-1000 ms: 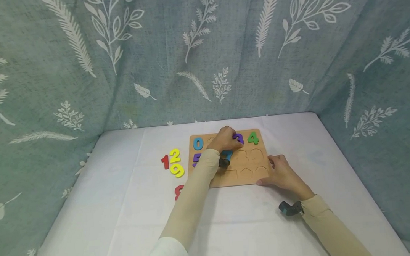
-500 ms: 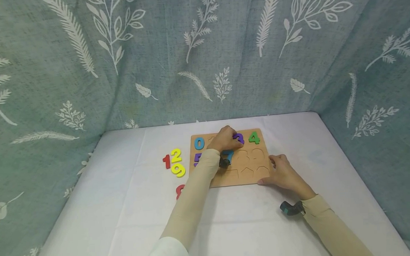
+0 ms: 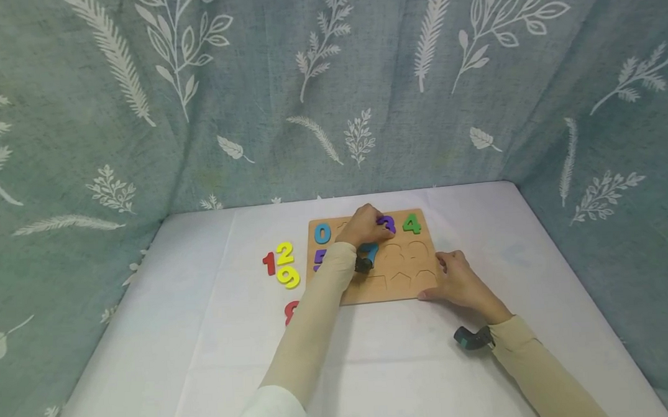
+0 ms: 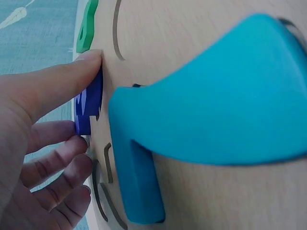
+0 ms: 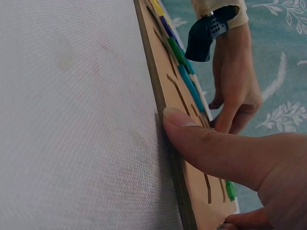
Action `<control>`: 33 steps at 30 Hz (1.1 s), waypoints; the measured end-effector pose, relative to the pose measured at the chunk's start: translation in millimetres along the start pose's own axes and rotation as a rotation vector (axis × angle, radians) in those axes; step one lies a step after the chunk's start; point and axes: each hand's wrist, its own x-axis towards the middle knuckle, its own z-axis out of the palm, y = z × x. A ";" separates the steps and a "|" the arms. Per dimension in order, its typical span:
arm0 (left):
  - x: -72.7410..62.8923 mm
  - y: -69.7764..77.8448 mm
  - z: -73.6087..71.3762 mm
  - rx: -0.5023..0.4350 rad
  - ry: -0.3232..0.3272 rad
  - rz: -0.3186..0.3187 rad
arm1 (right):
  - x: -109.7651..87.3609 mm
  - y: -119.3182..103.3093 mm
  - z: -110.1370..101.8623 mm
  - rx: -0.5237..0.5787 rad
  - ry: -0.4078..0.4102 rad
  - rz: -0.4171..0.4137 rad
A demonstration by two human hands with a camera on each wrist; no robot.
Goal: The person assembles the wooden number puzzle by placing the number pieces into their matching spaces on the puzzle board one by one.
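A wooden number puzzle board (image 3: pixel 396 295) lies on the white table. My left hand (image 3: pixel 363 226) is over its back row, where thumb and index finger pinch the purple number 3 (image 4: pixel 88 103) at its slot; the other fingers curl loosely beside it. Under my left wrist sits a blue number 7 (image 4: pixel 216 105), large in the left wrist view. My right hand (image 3: pixel 457 281) grips the board's near right corner, thumb (image 5: pixel 192 129) against the front edge and fingers at the right side. A green number 4 (image 3: pixel 412 224) stands right of the 3.
Left of the board lie a red 1 (image 3: pixel 269 263), a yellow 2 (image 3: pixel 285 253), a yellow 9 (image 3: pixel 288 277) and a red number (image 3: pixel 291 311) half hidden by my left forearm. A blue 0 (image 3: pixel 322 233) and purple 5 (image 3: pixel 320 257) sit on the board. Patterned curtain (image 3: pixel 286 142) surrounds the table.
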 end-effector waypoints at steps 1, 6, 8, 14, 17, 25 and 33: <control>-0.2 -0.3 -0.1 -0.002 0.001 -0.002 | 0.1 -0.1 0.1 0.001 0.000 0.000; -1.7 -0.4 -1.1 -0.008 0.013 -0.007 | 0.0 -0.4 -0.2 0.001 0.006 -0.002; -2.3 -0.5 -1.4 -0.005 0.021 -0.012 | 0.1 -0.5 -0.2 -0.001 0.005 -0.004; -3.0 -1.0 -2.2 -0.008 0.019 0.001 | 0.5 -0.5 -0.5 -0.005 0.007 0.012; -3.8 -2.1 -2.3 -0.008 0.028 0.004 | 0.6 -0.2 -0.9 -0.001 0.005 0.013; -5.3 -5.5 0.1 0.020 0.026 0.044 | 0.6 2.4 -2.5 -0.004 0.002 0.009; -9.8 -13.0 -0.4 0.031 -0.012 0.032 | 1.4 0.7 -2.0 0.001 -0.006 0.007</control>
